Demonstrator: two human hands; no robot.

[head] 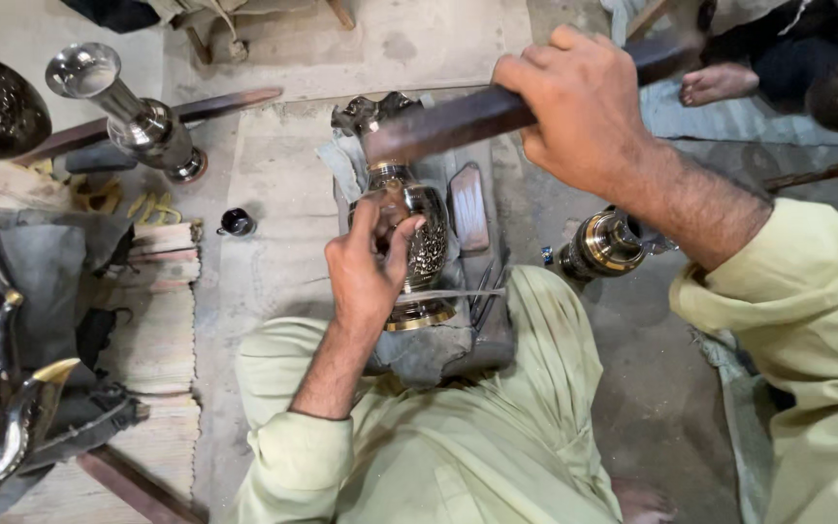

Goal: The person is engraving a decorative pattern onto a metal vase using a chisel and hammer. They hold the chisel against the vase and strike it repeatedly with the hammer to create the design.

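The left hand point(372, 262) is curled around the body of an engraved metal vase point(417, 243), fingers pressed against its dark, patterned side and the thumb lying across the front; whether a small tool sits pinched between those fingers cannot be told. The vase lies tilted on a grey cloth pad point(438, 349) on the floor, between the person's knees, its brass-coloured foot ring toward the person and its scalloped mouth pointing away. The right hand point(579, 107) is closed in a fist around a long dark bar point(467, 118), raised above the vase and slanting from upper right down to the left, where its end sits just over the vase's neck. Both forearms come out of pale green sleeves point(807, 320), and the same pale green cloth covers the legs. Just right of the vase lies a flat dark oblong piece point(468, 206), and beside the pad a few thin metal rods point(485, 289) rest together. Farther right, another brass-banded vase point(601, 245) lies on its side on the concrete floor point(273, 184). To the upper left a silver trumpet-mouthed vase point(128, 109) lies on its side, with a small dark cup point(236, 223) nearby. At the top right, another person's bare foot point(718, 83) shows.
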